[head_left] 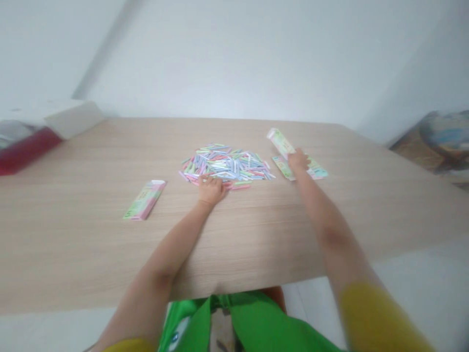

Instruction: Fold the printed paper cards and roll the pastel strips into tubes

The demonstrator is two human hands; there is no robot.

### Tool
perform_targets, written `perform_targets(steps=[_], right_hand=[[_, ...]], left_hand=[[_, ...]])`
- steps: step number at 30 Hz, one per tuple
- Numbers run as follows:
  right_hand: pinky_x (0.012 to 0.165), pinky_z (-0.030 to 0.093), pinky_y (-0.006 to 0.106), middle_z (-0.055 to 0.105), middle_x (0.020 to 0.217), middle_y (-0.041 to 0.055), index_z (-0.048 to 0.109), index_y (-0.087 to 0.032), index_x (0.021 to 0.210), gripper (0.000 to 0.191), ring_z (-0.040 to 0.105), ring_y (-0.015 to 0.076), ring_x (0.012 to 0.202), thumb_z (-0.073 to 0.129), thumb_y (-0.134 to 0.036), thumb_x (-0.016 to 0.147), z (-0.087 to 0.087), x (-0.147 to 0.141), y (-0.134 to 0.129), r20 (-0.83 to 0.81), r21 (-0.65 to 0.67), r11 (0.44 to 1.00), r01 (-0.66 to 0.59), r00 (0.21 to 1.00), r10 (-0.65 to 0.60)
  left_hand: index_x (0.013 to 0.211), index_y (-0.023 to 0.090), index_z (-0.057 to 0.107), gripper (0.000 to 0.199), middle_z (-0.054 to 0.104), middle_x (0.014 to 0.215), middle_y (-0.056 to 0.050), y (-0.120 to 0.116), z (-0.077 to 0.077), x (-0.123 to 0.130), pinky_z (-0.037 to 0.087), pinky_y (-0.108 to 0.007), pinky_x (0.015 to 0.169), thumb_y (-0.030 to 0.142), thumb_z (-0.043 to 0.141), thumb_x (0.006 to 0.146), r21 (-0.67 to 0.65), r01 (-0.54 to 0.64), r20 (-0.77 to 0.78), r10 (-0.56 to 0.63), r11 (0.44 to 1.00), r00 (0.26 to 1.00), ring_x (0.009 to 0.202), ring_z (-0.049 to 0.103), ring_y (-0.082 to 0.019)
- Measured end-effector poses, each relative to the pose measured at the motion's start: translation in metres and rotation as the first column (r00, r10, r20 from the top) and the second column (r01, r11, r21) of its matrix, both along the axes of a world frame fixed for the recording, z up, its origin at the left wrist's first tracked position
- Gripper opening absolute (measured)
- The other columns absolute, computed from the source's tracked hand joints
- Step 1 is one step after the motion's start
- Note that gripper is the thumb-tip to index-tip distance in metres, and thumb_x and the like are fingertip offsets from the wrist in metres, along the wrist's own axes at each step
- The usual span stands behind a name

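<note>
The loose small sticks (231,165) lie in one pile upon the table (234,234), in many pale colours, and I take this pile as the landmark. The left hand (212,189) is at the near edge of the pile, a little to its left, with the fingers bent over the sticks. Whether they pinch any stick, I cannot tell, because the picture is blurred. The right hand (299,160) is to the right of the pile and seems to be closed around the near end of a printed packet (280,141), whose far end points away and to the left. Partly below this hand there are more printed packs (318,169). One single pack (145,200) lies to the left of the pile and nearer to the person.

In my judgement, the step in hand is handling the sticks and the packet, one hand at each. The next move would call for a light finger pinch at the pile and a steady hold of the packet, without pressing its sides.
</note>
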State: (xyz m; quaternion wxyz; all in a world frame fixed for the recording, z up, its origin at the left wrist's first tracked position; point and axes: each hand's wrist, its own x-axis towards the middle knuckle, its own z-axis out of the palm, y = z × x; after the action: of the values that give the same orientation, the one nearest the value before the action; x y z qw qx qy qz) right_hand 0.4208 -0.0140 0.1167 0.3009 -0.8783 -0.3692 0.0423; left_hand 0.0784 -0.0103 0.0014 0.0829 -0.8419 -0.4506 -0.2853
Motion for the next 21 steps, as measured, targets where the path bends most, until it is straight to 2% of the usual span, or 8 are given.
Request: perform_targets(steps=[3, 6, 8, 10, 12, 14, 17, 21], right_hand=[[0.081, 0.051, 0.047, 0.071, 0.108, 0.0183, 0.067, -0.008, 0.116, 0.033, 0.066, 0.0272, 0.096, 0.068, -0.014, 0.084, 0.019, 0.0, -0.015, -0.319, 0.21, 0.964, -0.163, 0.921, 0.225], [0.068, 0.054, 0.044, 0.074, 0.089, 0.013, 0.071, -0.008, 0.103, 0.032, 0.066, 0.0218, 0.071, 0.074, -0.004, 0.071, 0.031, -0.007, -0.037, -0.51, 0.257, 0.91, -0.326, 0.754, 0.414], [0.066, 0.055, 0.041, 0.076, 0.088, 0.0113, 0.073, -0.013, 0.097, 0.028, 0.068, 0.0222, 0.069, 0.078, -0.012, 0.069, 0.036, -0.014, -0.056, -0.512, 0.189, 0.85, -0.491, 0.69, 0.512], [0.075, 0.057, 0.039, 0.077, 0.092, 0.0099, 0.076, -0.017, 0.096, 0.031, 0.07, 0.0239, 0.08, 0.083, -0.024, 0.066, 0.041, -0.026, -0.077, -0.427, 0.098, 0.719, -0.688, 0.623, 0.655], [0.087, 0.056, 0.041, 0.078, 0.1, 0.0078, 0.078, -0.02, 0.095, 0.034, 0.07, 0.0281, 0.094, 0.085, -0.034, 0.064, 0.045, -0.043, -0.097, -0.378, -0.017, 0.615, -0.788, 0.574, 0.726], [0.094, 0.054, 0.043, 0.077, 0.106, 0.007, 0.078, -0.022, 0.098, 0.039, 0.068, 0.0311, 0.104, 0.085, -0.039, 0.064, 0.046, -0.062, -0.113, -0.412, -0.016, 0.55, -0.835, 0.507, 0.757], [0.095, 0.053, 0.046, 0.077, 0.101, 0.0075, 0.078, -0.021, 0.096, 0.04, 0.068, 0.0309, 0.101, 0.084, -0.046, 0.065, 0.036, -0.089, -0.125, -0.574, 0.162, 0.499, -0.851, 0.33, 0.75], [0.104, 0.047, 0.046, 0.073, 0.117, 0.0065, 0.072, -0.024, 0.109, 0.05, 0.061, 0.0285, 0.118, 0.079, -0.056, 0.071, 0.007, -0.111, -0.128, -0.661, 0.441, 0.534, -0.721, 0.141, 0.737]], left_hand=[[0.097, 0.018, 0.065, 0.023, 0.072, 0.1, -0.015, 0.001, 0.006, -0.007, 0.029, -0.054, 0.099, 0.034, 0.05, 0.089, 0.027, -0.058, 0.126, 0.054, 0.998, 0.991, 0.106, 0.059, -0.034], [0.127, 0.016, 0.055, 0.049, 0.064, 0.126, -0.018, -0.005, 0.02, -0.016, 0.03, -0.05, 0.103, 0.043, 0.054, 0.086, 0.055, -0.094, 0.292, 0.074, 0.994, 0.954, 0.119, 0.054, -0.035], [0.144, 0.013, 0.038, 0.077, 0.049, 0.144, -0.023, -0.015, 0.033, -0.018, 0.028, -0.05, 0.106, 0.053, 0.058, 0.082, 0.106, 0.002, 0.322, -0.037, 0.994, 0.946, 0.132, 0.044, -0.038], [0.153, 0.011, 0.02, 0.104, 0.034, 0.155, -0.026, -0.03, 0.047, -0.014, 0.024, -0.051, 0.11, 0.063, 0.064, 0.075, 0.134, 0.169, 0.283, -0.201, 0.976, 0.938, 0.141, 0.032, -0.042], [0.156, 0.012, 0.011, 0.122, 0.029, 0.157, -0.027, -0.044, 0.058, -0.005, 0.021, -0.054, 0.11, 0.067, 0.07, 0.066, 0.089, 0.339, 0.195, -0.35, 0.937, 0.916, 0.142, 0.029, -0.044], [0.156, 0.014, 0.015, 0.12, 0.037, 0.153, -0.025, -0.056, 0.062, 0.005, 0.02, -0.055, 0.109, 0.064, 0.074, 0.064, -0.002, 0.424, 0.125, -0.421, 0.906, 0.899, 0.139, 0.035, -0.044], [0.149, 0.017, 0.036, 0.094, 0.054, 0.139, -0.02, -0.063, 0.055, 0.013, 0.023, -0.053, 0.107, 0.057, 0.073, 0.072, -0.117, 0.42, 0.12, -0.407, 0.9, 0.906, 0.127, 0.046, -0.039], [0.125, 0.018, 0.06, 0.066, 0.064, 0.122, -0.014, -0.055, 0.037, 0.014, 0.033, -0.049, 0.102, 0.057, 0.074, 0.073, -0.17, 0.417, 0.268, -0.366, 0.893, 0.891, 0.115, 0.055, -0.033]])
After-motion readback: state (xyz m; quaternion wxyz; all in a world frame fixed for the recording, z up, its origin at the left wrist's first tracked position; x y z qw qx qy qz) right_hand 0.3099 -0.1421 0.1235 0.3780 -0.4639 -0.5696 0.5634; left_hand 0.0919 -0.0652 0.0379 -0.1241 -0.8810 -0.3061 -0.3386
